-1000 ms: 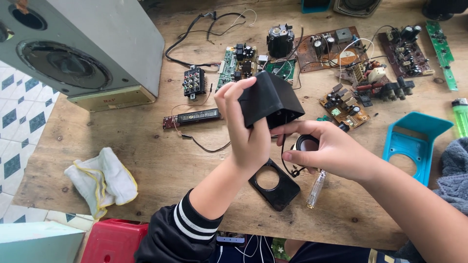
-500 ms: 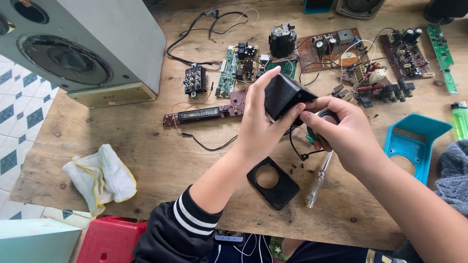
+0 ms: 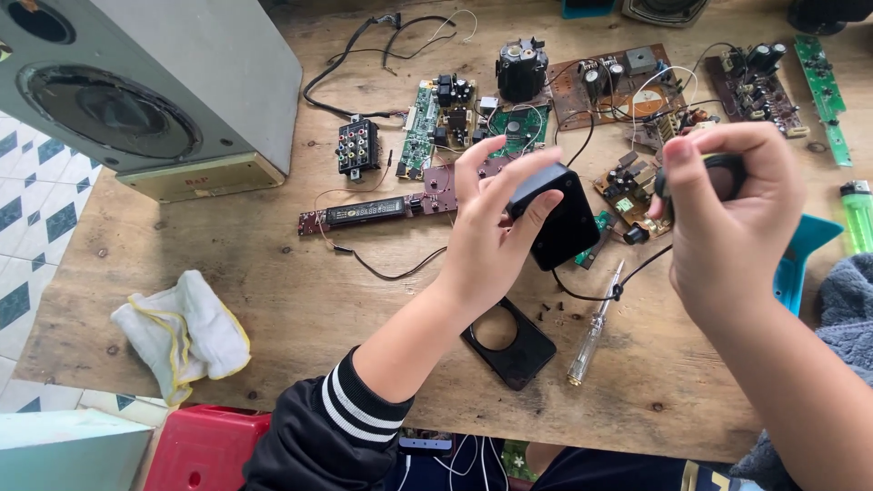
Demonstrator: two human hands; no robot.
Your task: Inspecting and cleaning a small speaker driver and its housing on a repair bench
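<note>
- Left hand (image 3: 491, 241), at the centre of the frame, is clamped on a small black speaker housing (image 3: 556, 216), thumb on the near face and fingers spread over the top; the housing hangs in the air above the table, tilted.
- Right hand (image 3: 727, 218), at the right of the frame, is closed around a small round speaker driver (image 3: 718, 175), fingers curled over it so only its dark edge shows.
- Thin black wire (image 3: 600, 293) runs from the housing's underside in a slack loop up toward the driver; in my judgement the hands should stay near each other so this lead is not strained, and the driver is best gripped by its rim, not its cone.
- Below the hands, a black front plate with a round hole (image 3: 509, 344) lies flat on the wooden table (image 3: 273, 300), with a clear-handled screwdriver (image 3: 593, 338) just beside it.
- Loose circuit boards (image 3: 627, 91) crowd the upper part of the frame; keeping the dangling wire clear of them seems wise.
- Large grey speaker cabinet (image 3: 155, 82) stands at the upper left, a white cloth (image 3: 180, 332) at the lower left.
</note>
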